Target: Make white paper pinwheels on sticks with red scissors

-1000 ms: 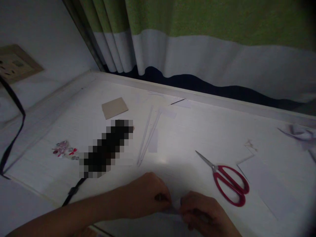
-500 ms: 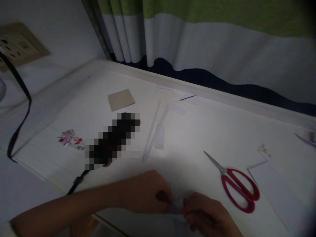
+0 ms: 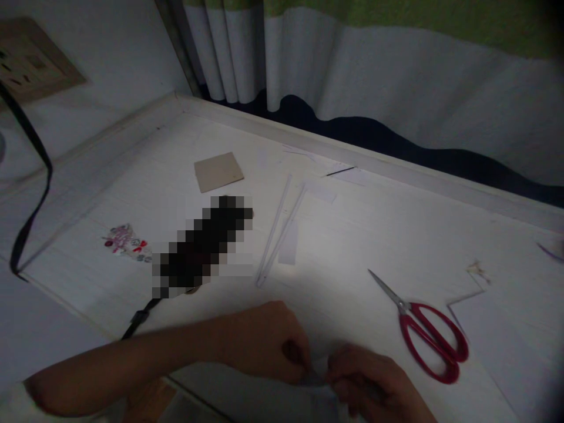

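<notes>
My left hand (image 3: 275, 346) comes in from the left at the front of the white table, fingers closed. My right hand (image 3: 370, 379) faces it, its thumb and fingers pinched together. Between the two fingertips runs a thin pale strip (image 3: 316, 379), gripped at both ends; whether it is paper or plastic I cannot tell. A fainter sheet-like piece hangs below it, dim and blurred. To the right of my right hand lie scissors (image 3: 429, 341) with red handles, blades pointing away to the upper left.
Thin clear strips (image 3: 282, 235) and a pale rectangular piece (image 3: 288, 244) lie mid-table. Behind are a grey-brown card (image 3: 219, 171) and a thin dark stick (image 3: 340, 171). A pixelated dark object (image 3: 202, 247) and small decorations (image 3: 126, 241) lie left, white sheets (image 3: 497, 341) right.
The view has shifted slightly, so the table items sit a little higher or further right. Both hands keep their grip on the strip, with hardly any movement.
</notes>
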Tool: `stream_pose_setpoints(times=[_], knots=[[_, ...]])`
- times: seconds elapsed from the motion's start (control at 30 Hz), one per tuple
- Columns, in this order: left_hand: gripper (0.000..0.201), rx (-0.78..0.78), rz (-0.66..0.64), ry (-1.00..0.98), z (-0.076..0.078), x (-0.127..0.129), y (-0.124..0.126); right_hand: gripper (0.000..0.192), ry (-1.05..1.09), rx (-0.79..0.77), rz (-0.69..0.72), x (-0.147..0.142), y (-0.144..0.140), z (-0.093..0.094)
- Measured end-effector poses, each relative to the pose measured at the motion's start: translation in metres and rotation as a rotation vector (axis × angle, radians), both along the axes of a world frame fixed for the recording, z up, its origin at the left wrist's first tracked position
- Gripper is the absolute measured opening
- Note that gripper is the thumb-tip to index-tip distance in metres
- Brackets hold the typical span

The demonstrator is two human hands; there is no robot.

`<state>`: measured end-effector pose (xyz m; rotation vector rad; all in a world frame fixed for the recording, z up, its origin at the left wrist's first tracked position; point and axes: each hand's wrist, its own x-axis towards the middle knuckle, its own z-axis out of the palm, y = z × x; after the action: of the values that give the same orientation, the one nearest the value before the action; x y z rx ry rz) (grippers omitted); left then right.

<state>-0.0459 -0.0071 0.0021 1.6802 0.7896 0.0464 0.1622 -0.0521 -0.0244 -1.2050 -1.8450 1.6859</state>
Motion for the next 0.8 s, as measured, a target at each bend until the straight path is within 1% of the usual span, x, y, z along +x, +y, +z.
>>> stream_pose_setpoints(times=[0.1,0.23,0.37,0.57,0.8], knots=[[0.017,-0.008,0.007,-0.02,-0.001,-0.001,0.0,0.01,-0.003,0.008,0.029,0.0,0.001,-0.001],[0.016,0.022,0.024,-0.008,-0.001,0.001,-0.001,0.011,-0.05,-0.004,0.029,-0.001,0.004,0.005],[0.015,-0.008,0.05,0.041,0.0,0.003,0.0,0.011,-0.046,0.051,0.062,-0.001,0.006,0.009],[0.017,-0.03,0.068,0.035,0.002,0.003,0.002,0.013,-0.051,0.139,0.056,-0.002,0.007,0.008],[0.018,-0.076,0.066,0.03,-0.001,0.001,0.004,0.012,-0.048,0.127,0.085,-0.005,0.009,0.012]])
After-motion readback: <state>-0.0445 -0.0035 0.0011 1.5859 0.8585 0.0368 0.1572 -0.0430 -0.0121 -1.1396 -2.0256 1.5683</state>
